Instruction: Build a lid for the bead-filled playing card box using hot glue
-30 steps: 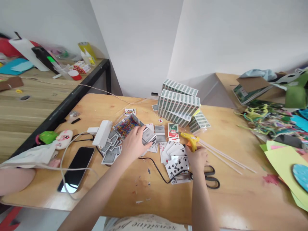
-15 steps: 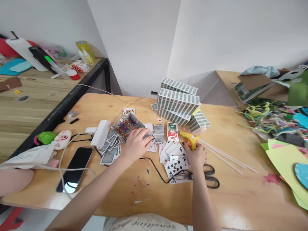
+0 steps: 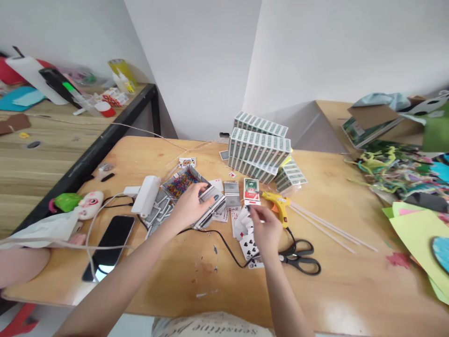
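My left hand [image 3: 189, 206] grips the near side of an open box made of playing cards [image 3: 213, 201], tilting it a little off the table. Small multicoloured bits [image 3: 183, 181] lie inside. My right hand [image 3: 266, 228] hovers over fanned playing cards [image 3: 248, 245], its thumb and fingertips drawn together; whether anything is between them cannot be made out. Just right of that hand lies a yellow glue gun [image 3: 279, 205], its cord running toward me. Black-handled scissors [image 3: 303, 257] rest beside my right wrist. A green-and-red card pack [image 3: 251, 189] stands behind the fan.
Stacked card packs [image 3: 259, 147] rise at the back. Clear glue sticks [image 3: 326, 227] lie to the right, near coloured paper [image 3: 414, 243] and yarn scraps [image 3: 389, 173]. To the left are a phone [image 3: 109, 245], a white power strip [image 3: 147, 194] and cables. Another person's arm [image 3: 24, 267] shows at far left.
My right hand has left the glue gun and moved left over the fanned cards. My left hand has shifted slightly left, and the near side of the card box now shows more.
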A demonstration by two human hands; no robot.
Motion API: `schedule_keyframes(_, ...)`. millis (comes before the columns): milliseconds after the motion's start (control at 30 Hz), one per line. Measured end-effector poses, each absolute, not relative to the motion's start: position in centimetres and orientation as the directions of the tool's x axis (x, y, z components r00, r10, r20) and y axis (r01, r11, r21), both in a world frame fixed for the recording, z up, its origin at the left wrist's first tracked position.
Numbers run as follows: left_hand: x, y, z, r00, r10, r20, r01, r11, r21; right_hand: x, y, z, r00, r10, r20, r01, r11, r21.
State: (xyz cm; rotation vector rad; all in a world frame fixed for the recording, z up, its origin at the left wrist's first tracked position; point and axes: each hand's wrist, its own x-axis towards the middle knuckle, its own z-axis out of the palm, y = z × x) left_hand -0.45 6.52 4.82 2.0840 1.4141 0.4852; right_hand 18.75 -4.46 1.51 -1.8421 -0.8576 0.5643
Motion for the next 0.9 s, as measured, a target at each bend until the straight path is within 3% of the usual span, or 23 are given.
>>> schedule_keyframes(167,-0.1,8.5,4.1,0.44,0.859,-0.263,0.656,-0.107,0.747,14.4,-2.2,1.9,0.394,0.871,-0.293,-0.078,-0.286,-0.955)
schedule_keyframes(267,0.1,9.4,3.5,0.459,0.769,-0.445,0.525,0.169,0.834,13.6,-1.3,1.8,0.327,0.858,-0.396,-0.268,-0.318,-0.909)
schedule_keyframes(400,0.2,10.1,3.1,0.485,0.608,-0.629,0.366,0.513,0.777,13.5,-0.9,1.9,0.266,0.843,-0.467,-0.431,-0.329,-0.84)
schedule_keyframes(567,0.5,10.7,3.6,0.487,0.531,-0.693,0.315,0.633,0.707,13.5,-0.9,1.5,0.273,0.841,-0.467,-0.496,-0.293,-0.818)
schedule_keyframes(900,0.9,10.6,4.1,0.482,0.526,-0.7,0.268,0.672,0.69,13.5,-0.7,2.4,0.245,0.845,-0.475,-0.459,-0.33,-0.825)
